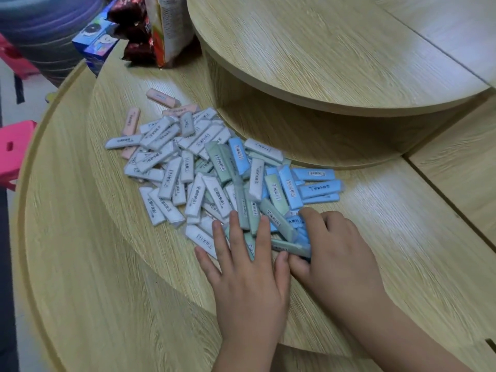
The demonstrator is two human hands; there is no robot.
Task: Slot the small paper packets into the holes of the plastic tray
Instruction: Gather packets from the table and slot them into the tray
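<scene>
Pastel packets (214,167); left hand (247,277) spread flat at 6 o'clock, right hand (338,253) curled, pinching one. Sweeping may scatter them.

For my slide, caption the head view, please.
Both hands gather pastel packets on a wooden table.

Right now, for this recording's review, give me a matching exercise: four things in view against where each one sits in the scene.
Things:
1. pink packets
2. blue packets
3. left hand
4. snack bags

Places:
A. near edge of the pile, fingers spread flat over green packets
B. far left fringe of the pile
C. far end of the table, behind the pile
D. right side of the pile

Pairs: 1-B, 2-D, 3-A, 4-C
</scene>
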